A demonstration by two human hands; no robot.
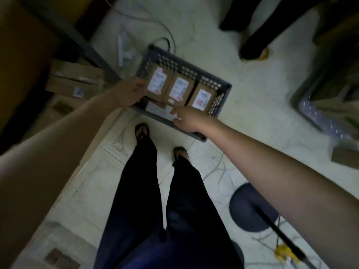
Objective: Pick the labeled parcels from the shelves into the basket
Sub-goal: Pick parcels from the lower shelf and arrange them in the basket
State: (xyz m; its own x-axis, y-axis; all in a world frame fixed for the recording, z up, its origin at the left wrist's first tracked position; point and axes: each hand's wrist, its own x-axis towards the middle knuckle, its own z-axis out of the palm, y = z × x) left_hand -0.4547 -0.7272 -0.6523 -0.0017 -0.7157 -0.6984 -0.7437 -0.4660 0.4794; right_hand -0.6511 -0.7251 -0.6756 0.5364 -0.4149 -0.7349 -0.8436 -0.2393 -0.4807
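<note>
Three labeled parcels (178, 90) in basket (216, 105), print unreadable

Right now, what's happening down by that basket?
A dark perforated plastic basket sits on the pale floor. Three brown cardboard parcels with white labels stand side by side inside it. The person's left hand is at the leftmost parcel, the right hand at the near rim; blur hides any grip.

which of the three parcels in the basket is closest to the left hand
The leftmost parcel, right beside the left hand. The middle parcel and right parcel stand farther along the row in the basket.
</note>
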